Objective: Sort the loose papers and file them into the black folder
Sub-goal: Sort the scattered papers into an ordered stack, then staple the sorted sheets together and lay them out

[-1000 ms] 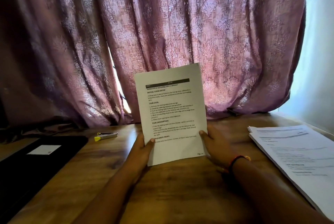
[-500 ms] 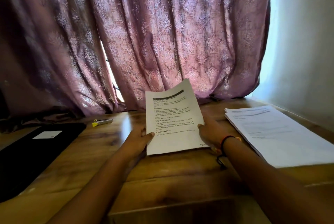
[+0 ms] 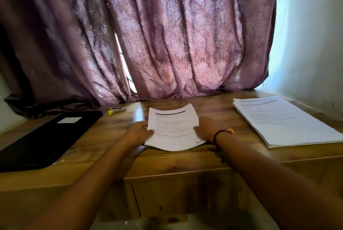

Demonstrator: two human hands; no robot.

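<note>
Got one printed sheet (image 3: 172,127) held low over the middle of the bench (image 3: 111,137), nearly flat, far end tipped up a bit and near edge bowed. Pinching its left edge with the left grip (image 3: 138,132), thumb on top of the page, fingers underneath and out of sight. Same deal on the right edge with the right grip (image 3: 206,129), thumb on the paper, clamped onto the sheet. Can't tell whether that near edge actually touches the wood.

Wearing a dark cord bracelet (image 3: 220,133) with a small bead on the right wrist.

Over on the right, well apart from the sheet, lying flat: a stack of papers (image 3: 284,120), print side up. Off to the left, also flat: the black folder (image 3: 42,140), with a white label (image 3: 69,120) on its cover. Just past the folder's far corner, a yellow-capped marker (image 3: 117,110) on its side. Behind all that, a purple patterned curtain (image 3: 167,35) hanging down to the bench's back edge.
</note>
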